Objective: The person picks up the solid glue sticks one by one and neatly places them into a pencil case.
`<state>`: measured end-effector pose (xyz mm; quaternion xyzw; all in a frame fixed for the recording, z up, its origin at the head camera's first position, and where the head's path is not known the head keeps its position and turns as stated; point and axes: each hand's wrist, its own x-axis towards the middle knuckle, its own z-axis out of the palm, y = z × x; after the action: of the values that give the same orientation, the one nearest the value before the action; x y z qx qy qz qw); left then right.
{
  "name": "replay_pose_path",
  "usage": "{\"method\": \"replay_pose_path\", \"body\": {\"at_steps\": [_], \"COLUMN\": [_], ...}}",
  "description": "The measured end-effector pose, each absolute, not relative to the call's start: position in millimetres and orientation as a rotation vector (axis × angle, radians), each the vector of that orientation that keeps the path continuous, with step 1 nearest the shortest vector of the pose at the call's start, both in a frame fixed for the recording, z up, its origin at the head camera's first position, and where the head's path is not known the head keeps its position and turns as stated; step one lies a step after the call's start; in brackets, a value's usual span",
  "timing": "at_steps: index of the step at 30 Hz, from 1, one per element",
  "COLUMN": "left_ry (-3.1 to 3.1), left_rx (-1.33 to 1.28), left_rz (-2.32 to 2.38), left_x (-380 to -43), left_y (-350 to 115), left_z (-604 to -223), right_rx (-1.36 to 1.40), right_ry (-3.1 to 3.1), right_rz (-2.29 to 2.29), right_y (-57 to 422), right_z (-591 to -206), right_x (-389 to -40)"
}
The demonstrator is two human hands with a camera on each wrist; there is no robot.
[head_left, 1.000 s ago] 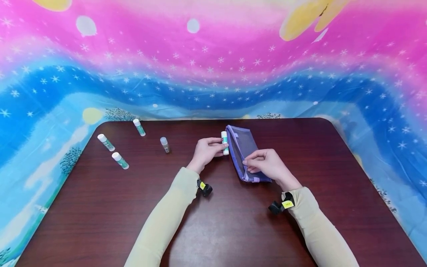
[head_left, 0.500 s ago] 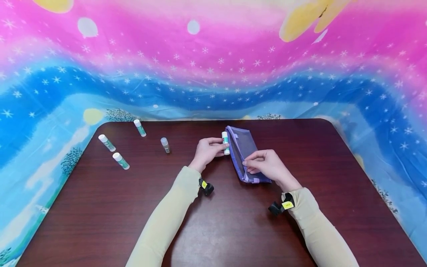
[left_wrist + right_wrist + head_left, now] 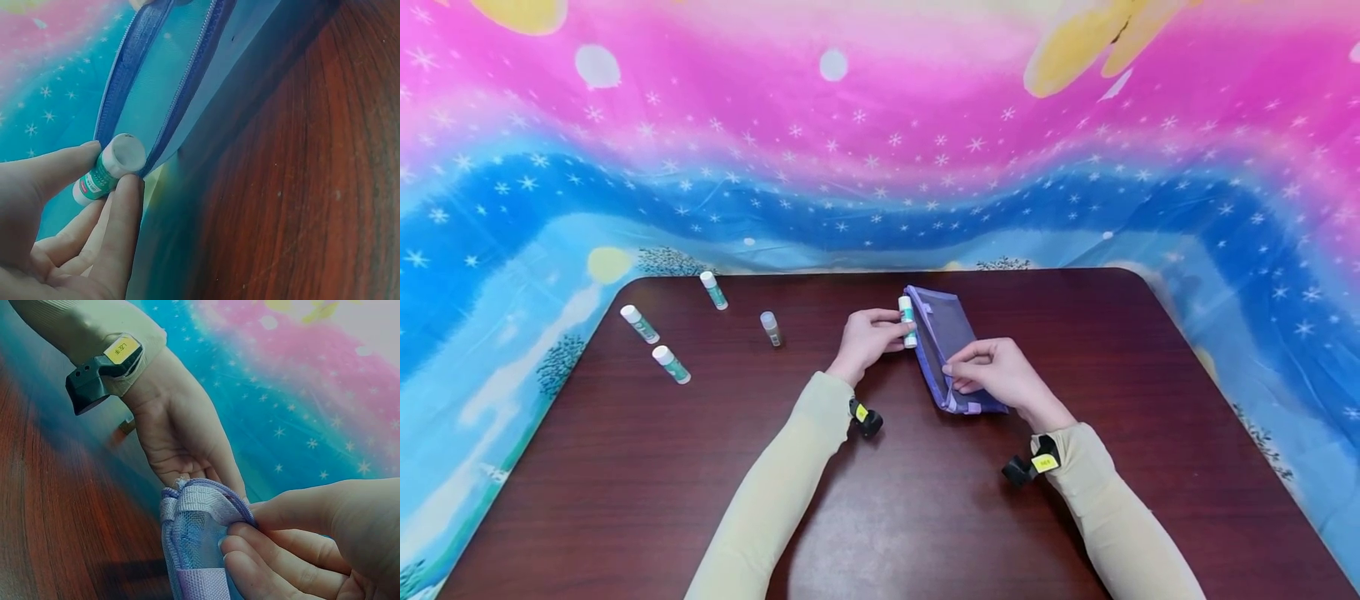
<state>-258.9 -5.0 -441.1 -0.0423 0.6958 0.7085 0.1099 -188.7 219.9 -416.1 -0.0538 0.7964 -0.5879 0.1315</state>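
Observation:
A white glue stick with a green label (image 3: 907,322) is pinched between the thumb and fingers of my left hand (image 3: 867,340). It stands right at the zippered mouth of a purple mesh pouch (image 3: 953,321). In the left wrist view the glue stick (image 3: 100,172) overlaps the lower end of the pouch's parted zipper edges (image 3: 181,87). My right hand (image 3: 992,371) pinches the pouch's edge near its front end, thumb against fingers. Up close in the right wrist view, that thumb and fingers (image 3: 294,550) hold the purple edging beside a pale fabric tab (image 3: 206,509).
Three more white-and-green glue sticks (image 3: 640,323) are on the left of the dark wooden table (image 3: 880,517). A small clear-capped tube (image 3: 771,328) stands between them and my left hand. A patterned cloth (image 3: 880,167) hangs behind the table's far edge.
Both hands keep their grips with hardly any movement. The view has shifted very slightly; the glue stick stays at the pouch's mouth.

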Motion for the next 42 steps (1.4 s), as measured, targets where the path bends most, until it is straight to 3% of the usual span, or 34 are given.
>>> {"method": "replay_pose_path", "body": {"at_steps": [42], "left_ry": [2.047], "left_rx": [-0.125], "left_rz": [2.064], "left_x": [-259.3], "left_y": [-2.9], "left_z": [-442.5], "right_rx": [-0.175], "right_ry": [2.309], "right_rz": [-1.713], "right_y": [218.0], "right_z": [-420.0], "right_x": [-189.4]}}
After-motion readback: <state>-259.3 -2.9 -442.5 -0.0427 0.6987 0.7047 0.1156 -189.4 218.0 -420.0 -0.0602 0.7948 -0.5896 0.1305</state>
